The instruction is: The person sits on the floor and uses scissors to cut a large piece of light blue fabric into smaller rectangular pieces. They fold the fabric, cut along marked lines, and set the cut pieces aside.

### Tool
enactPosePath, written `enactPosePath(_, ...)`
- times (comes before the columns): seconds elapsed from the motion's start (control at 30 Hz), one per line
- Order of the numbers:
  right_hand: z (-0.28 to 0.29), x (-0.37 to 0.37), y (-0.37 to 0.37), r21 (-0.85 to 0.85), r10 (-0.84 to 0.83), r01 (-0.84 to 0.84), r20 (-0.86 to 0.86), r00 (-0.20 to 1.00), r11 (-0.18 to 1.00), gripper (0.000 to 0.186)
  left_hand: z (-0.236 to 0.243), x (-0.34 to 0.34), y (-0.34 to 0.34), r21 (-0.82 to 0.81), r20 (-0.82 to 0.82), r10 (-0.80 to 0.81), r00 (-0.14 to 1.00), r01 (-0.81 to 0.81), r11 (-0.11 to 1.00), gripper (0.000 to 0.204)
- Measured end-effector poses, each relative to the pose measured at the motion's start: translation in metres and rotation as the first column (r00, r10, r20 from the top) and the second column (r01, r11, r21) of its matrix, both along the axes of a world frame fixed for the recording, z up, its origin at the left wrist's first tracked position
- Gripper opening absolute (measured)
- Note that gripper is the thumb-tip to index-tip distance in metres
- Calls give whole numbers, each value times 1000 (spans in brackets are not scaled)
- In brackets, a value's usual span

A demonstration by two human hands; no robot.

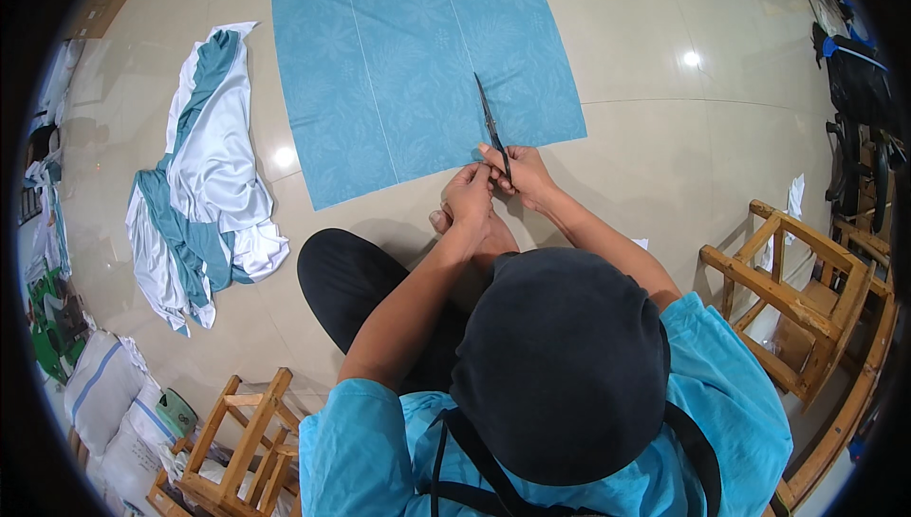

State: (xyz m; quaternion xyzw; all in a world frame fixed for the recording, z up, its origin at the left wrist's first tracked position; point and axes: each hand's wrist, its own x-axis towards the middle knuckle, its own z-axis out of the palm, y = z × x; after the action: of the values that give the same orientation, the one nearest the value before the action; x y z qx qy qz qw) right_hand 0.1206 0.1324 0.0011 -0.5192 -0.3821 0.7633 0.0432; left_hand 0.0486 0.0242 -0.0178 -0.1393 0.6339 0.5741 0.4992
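A large teal patterned cloth (408, 62) lies flat on the pale tiled floor, marked with two thin lengthwise lines. My right hand (525, 174) grips a pair of scissors (491, 123) whose blades point away from me along the right-hand line, at the cloth's near edge. My left hand (468, 193) pinches that near edge right beside the scissors. My crossed legs in black trousers (346, 280) rest on the floor just below the cloth.
A crumpled heap of white and teal fabric (204, 185) lies on the floor to the left. Wooden stools stand at the right (792, 299) and lower left (242, 441). White sacks (104, 394) sit at the far lower left. Dark equipment (859, 90) stands upper right.
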Motion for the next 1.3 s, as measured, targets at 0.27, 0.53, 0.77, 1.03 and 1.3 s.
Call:
enactPosePath(0.27,8,-12,12,16,22,-22,3,1000,1000,49,-1,-2,-1,18,26,24,999,-25,1000,19)
enactPosePath(0.53,1,-23,18,17,-14,14,-11,1000,1000,52,-1,-2,-1,2,43,23,999,-23,1000,18)
enactPosePath(0.77,0,-24,18,11,-16,16,-8,1000,1000,51,-3,0,-2,12,33,30,999,-31,999,20)
enactPosePath(1.03,-1,-25,18,20,-11,11,1,1000,1000,49,-3,0,-1,7,53,39,998,-39,999,20)
enactPosePath(1.3,-3,-24,18,25,-7,7,-7,1000,1000,47,-5,1,-1,-4,31,31,999,-31,1000,22)
